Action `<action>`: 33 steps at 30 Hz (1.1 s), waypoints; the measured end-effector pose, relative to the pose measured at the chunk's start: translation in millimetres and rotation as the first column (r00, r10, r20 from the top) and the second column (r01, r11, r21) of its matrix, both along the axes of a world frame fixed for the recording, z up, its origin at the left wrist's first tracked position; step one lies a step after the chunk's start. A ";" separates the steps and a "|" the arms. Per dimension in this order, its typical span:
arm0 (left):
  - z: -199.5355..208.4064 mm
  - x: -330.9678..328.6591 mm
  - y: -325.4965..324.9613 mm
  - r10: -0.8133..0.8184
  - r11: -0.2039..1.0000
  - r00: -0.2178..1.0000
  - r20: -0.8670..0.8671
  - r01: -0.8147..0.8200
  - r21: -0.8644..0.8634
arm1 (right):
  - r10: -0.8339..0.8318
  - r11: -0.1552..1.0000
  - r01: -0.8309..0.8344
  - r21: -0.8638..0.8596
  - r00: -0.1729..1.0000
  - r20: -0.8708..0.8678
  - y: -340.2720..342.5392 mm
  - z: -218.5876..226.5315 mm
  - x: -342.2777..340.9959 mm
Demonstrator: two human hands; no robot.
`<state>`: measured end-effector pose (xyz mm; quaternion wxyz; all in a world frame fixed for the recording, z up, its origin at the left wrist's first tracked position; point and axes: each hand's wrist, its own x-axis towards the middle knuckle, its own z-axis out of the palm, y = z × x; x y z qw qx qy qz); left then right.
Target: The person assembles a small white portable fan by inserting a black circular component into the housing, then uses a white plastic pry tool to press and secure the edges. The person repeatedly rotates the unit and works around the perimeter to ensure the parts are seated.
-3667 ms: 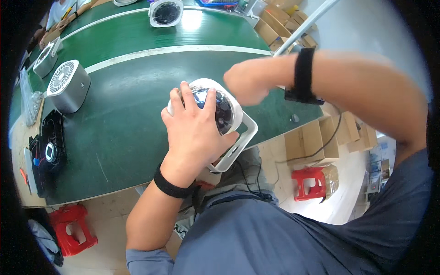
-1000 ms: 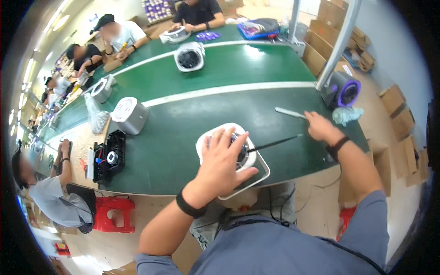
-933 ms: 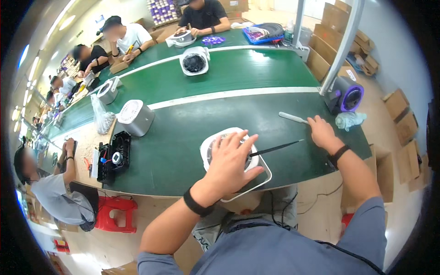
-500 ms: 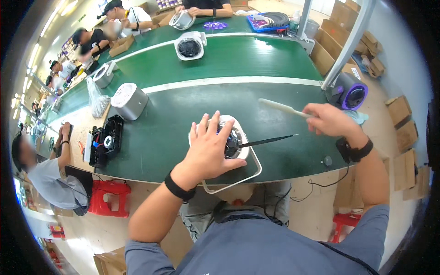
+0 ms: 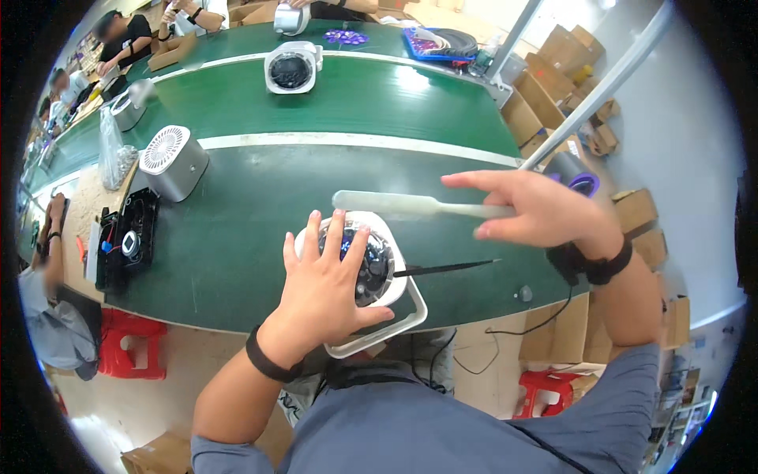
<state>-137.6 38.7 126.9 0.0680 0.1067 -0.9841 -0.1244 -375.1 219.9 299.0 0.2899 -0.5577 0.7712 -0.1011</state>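
Note:
My left hand (image 5: 320, 288) rests with spread fingers on a white-rimmed housing (image 5: 392, 291) with a dark, glossy round centre and a white loop handle (image 5: 416, 314) toward me. A thin black pointed stick (image 5: 448, 268) juts out from the housing's right side. Beyond the housing, a pale flat plastic spatula (image 5: 391, 202) points left, its handle end running into my right hand (image 5: 545, 209). The right index finger and thumb stand apart on either side of that handle. The other right fingers are hidden behind the hand.
On the green table (image 5: 260, 178), a silver speaker-like unit (image 5: 178, 166) and an opened black casing with wires (image 5: 130, 237) stand at left. A similar white unit (image 5: 290, 69) sits on the belt beyond. A metal post (image 5: 604, 83) rises at right, near a purple-ringed unit (image 5: 583, 183). Co-workers sit far left.
My right hand has brought the spatula left and nearer, behind the housing, and its index finger and thumb have spread. The view has shifted; the left hand stays on the housing.

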 end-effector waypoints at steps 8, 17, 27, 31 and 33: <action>35.5 -5.7 -12.7 0.089 0.781 0.867 -0.491 0.246 0.575 | -0.056 0.998 0.046 0.032 0.778 0.625 -7.3 -16.1 41.0; 54.1 -3.5 -13.8 0.039 0.150 0.951 -0.306 0.297 0.943 | 0.089 0.993 -0.116 0.017 0.843 0.531 -16.4 -26.1 62.3; 47.9 -3.8 -7.9 -0.001 0.031 0.945 -0.328 0.328 0.944 | 0.012 1.000 0.001 -0.019 0.752 0.659 0.1 -37.1 64.7; 41.5 -2.9 -8.4 0.018 0.247 0.913 -0.408 0.391 0.887 | 0.079 0.992 -0.031 -0.119 0.905 0.419 4.2 -34.8 62.8; 46.4 -0.7 -4.2 0.019 0.741 0.861 -0.508 0.329 0.585 | 0.093 0.984 -0.065 -0.165 0.981 0.169 8.6 -25.6 52.1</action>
